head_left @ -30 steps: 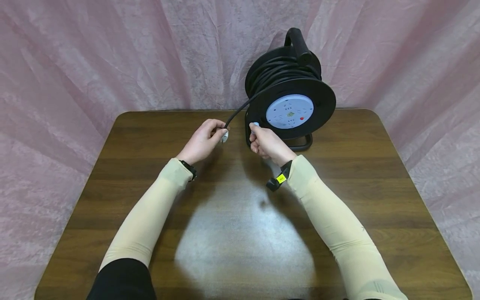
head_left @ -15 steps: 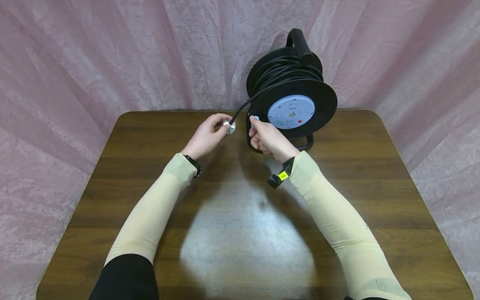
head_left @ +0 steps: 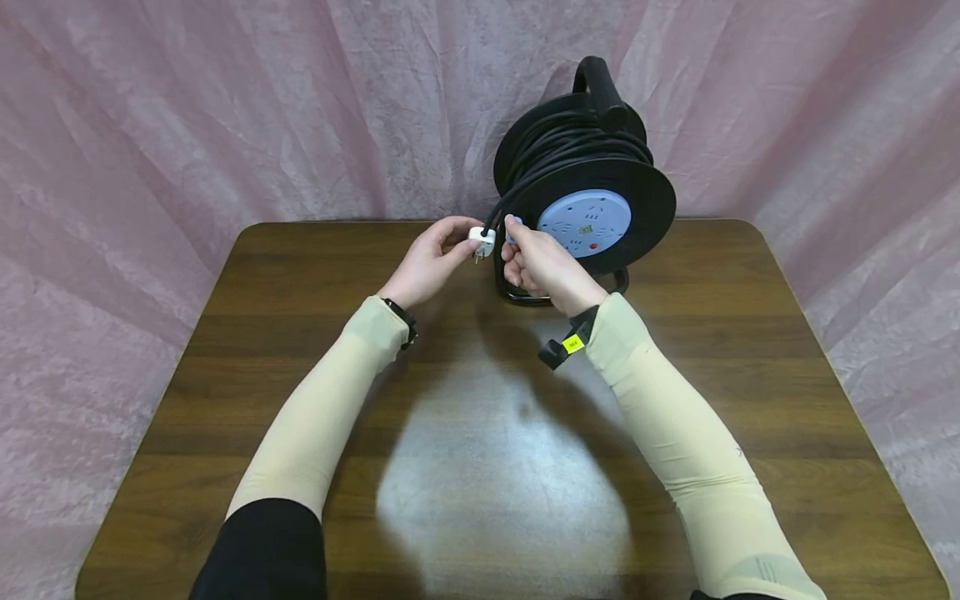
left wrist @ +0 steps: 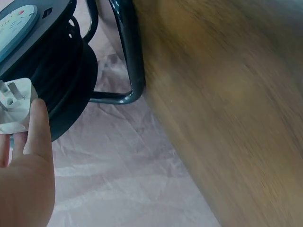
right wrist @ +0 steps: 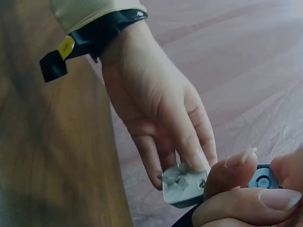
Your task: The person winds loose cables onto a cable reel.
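Observation:
A black cable reel (head_left: pixel 648 200) with a light blue socket panel (head_left: pixel 592 212) stands at the back of the table in the head view. Black cable (head_left: pixel 570 137) is wound in many turns on its drum. My left hand (head_left: pixel 426 265) pinches a white plug (left wrist: pixel 20 111) on the cable's free end, close to the reel's left side, with the metal pins showing. My right hand (head_left: pixel 546 265) grips a small blue-grey crank knob (right wrist: pixel 263 179) at the flange's left edge. In the right wrist view the plug lies just past the right fingers, and the rest of the knob is hidden by them.
The reel's black tube frame (left wrist: pixel 129 56) rests near the back edge of the wooden table (head_left: pixel 300 333), and its carrying handle (head_left: pixel 598 92) rises on top. A pink curtain (head_left: pixel 262 108) hangs right behind.
My left hand has moved right and slightly up with the plug, and the loose cable between it and the reel is shorter. My right hand has shifted slightly up with the knob.

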`<state>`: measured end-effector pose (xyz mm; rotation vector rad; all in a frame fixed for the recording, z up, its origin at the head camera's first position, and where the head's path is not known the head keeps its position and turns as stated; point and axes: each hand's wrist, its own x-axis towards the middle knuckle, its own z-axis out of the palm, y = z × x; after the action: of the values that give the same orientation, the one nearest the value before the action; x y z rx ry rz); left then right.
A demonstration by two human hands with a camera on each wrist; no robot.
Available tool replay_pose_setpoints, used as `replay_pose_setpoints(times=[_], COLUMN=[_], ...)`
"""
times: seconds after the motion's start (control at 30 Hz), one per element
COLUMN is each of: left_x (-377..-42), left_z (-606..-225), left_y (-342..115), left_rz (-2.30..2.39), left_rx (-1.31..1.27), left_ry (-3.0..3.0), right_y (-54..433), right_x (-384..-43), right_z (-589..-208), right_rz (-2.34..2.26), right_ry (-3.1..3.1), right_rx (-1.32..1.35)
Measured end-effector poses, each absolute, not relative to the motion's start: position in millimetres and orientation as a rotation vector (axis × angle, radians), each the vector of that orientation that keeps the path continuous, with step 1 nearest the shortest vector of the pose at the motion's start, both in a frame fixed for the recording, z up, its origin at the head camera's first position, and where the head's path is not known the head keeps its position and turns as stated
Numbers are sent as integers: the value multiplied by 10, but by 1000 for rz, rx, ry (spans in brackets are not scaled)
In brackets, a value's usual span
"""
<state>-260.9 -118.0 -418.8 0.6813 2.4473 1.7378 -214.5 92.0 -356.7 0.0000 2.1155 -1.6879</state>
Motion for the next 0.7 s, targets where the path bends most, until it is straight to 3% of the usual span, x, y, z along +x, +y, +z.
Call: replay_pose_setpoints(times=[0.7], left_x=[-2582], left_z=[-4193], left_y=[-1096], left_rz=[1599], left_rx=[678], left_ry=[2629], right_y=[946], right_x=[-2172], right_z=[-3576], right_rz=[-1818], right_ry=[2007], right_rx=[-37])
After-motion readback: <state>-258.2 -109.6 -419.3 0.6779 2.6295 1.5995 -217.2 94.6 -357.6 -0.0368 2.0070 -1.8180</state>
